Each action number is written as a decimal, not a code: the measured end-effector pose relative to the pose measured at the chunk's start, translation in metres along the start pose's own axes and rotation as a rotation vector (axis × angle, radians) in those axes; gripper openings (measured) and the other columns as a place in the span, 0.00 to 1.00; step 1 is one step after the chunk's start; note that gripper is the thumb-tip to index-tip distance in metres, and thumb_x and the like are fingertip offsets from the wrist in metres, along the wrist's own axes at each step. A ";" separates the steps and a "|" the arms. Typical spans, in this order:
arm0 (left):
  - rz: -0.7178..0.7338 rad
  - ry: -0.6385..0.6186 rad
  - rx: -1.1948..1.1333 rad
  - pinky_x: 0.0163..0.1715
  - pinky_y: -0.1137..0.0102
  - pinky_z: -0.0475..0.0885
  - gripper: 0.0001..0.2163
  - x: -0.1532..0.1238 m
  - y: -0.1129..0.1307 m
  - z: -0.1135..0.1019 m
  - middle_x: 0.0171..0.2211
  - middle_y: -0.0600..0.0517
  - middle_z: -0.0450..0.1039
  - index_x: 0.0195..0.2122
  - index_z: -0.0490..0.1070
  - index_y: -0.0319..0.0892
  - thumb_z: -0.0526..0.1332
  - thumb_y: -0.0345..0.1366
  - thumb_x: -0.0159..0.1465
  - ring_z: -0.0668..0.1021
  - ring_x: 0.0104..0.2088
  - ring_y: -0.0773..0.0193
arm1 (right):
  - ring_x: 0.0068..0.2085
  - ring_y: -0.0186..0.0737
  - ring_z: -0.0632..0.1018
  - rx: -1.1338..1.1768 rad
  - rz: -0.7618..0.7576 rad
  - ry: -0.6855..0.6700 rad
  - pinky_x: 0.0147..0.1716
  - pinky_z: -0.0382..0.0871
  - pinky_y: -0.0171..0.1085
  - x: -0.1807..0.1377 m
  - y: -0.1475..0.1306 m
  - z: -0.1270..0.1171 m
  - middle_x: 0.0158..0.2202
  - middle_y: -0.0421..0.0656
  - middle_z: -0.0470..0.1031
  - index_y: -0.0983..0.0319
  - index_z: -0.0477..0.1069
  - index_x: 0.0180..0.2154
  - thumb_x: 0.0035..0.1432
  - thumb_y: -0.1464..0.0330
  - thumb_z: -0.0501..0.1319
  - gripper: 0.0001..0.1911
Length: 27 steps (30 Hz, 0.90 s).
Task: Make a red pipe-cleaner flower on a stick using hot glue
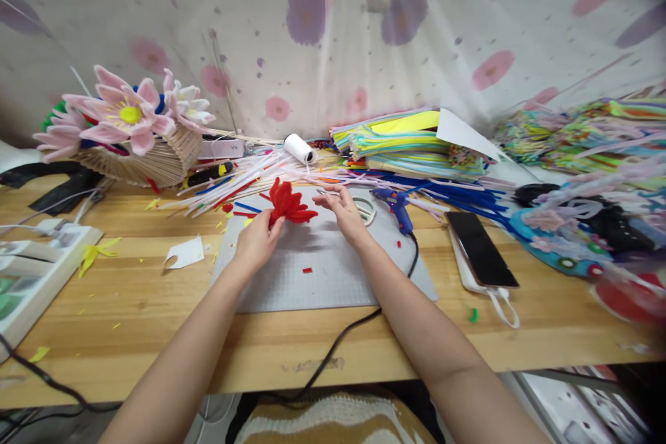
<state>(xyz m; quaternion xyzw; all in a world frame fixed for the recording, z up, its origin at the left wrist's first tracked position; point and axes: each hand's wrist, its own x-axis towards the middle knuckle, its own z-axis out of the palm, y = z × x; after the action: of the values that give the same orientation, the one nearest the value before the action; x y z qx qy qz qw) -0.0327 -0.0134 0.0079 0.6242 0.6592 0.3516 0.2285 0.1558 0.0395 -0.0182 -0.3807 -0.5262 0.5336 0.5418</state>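
Note:
In the head view, my left hand (259,239) pinches the base of a red fuzzy pipe-cleaner flower (290,202), holding it above the grey cutting mat (291,291). Its petals point up and to the right. My right hand (340,211) is just right of the flower, fingers stretched out and apart from the petals. Behind that hand are scissors with pale green handles (365,210); whether the hand touches them I cannot tell. A blue glue gun (396,208) lies to the right, its black cord running across the mat. Small red scraps (307,270) lie on the mat.
Bundles of pipe cleaners (400,142) and a white thread spool (299,149) line the back. Pink flowers in a basket (166,156) stand left, above a power strip (46,277). A phone (481,250) lies right. A patterned curtain (359,48) hangs behind.

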 end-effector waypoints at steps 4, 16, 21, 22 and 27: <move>-0.274 -0.072 -0.553 0.14 0.78 0.48 0.14 0.011 -0.005 -0.012 0.16 0.58 0.54 0.19 0.59 0.40 0.60 0.43 0.54 0.56 0.15 0.74 | 0.37 0.36 0.76 -0.005 0.002 0.069 0.46 0.65 0.44 0.003 -0.001 -0.007 0.33 0.42 0.76 0.59 0.60 0.39 0.48 0.54 0.58 0.20; -0.586 -0.133 -1.416 0.08 0.84 0.45 0.11 0.029 -0.015 -0.040 0.16 0.61 0.51 0.24 0.53 0.41 0.52 0.35 0.63 0.55 0.12 0.79 | 0.33 0.34 0.75 -0.050 0.065 0.165 0.41 0.67 0.41 -0.001 0.023 -0.020 0.29 0.39 0.75 0.59 0.60 0.37 0.49 0.58 0.58 0.16; -0.553 -0.060 -1.471 0.07 0.84 0.45 0.11 0.034 -0.020 -0.059 0.17 0.60 0.53 0.25 0.54 0.40 0.48 0.35 0.64 0.55 0.12 0.79 | 0.31 0.33 0.74 -0.124 0.077 0.182 0.36 0.66 0.37 -0.001 0.031 -0.022 0.29 0.38 0.73 0.59 0.60 0.37 0.48 0.63 0.57 0.13; -0.550 -0.051 -1.473 0.07 0.84 0.46 0.11 0.035 -0.022 -0.062 0.16 0.60 0.53 0.25 0.54 0.40 0.48 0.35 0.65 0.55 0.12 0.79 | 0.30 0.33 0.73 -0.162 0.065 0.182 0.35 0.66 0.36 0.000 0.032 -0.021 0.28 0.37 0.72 0.59 0.61 0.36 0.47 0.64 0.57 0.12; -0.555 -0.045 -1.483 0.07 0.84 0.46 0.11 0.032 -0.027 -0.067 0.17 0.60 0.53 0.25 0.54 0.41 0.48 0.37 0.65 0.56 0.12 0.79 | 0.28 0.33 0.69 -0.511 -0.035 0.073 0.32 0.63 0.35 0.013 0.032 -0.003 0.27 0.38 0.68 0.61 0.66 0.31 0.47 0.69 0.57 0.05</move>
<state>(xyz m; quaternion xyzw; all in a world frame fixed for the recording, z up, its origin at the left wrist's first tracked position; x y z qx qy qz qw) -0.1038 0.0073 0.0358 0.1288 0.3798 0.6167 0.6773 0.1513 0.0573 -0.0479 -0.5149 -0.6305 0.3601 0.4557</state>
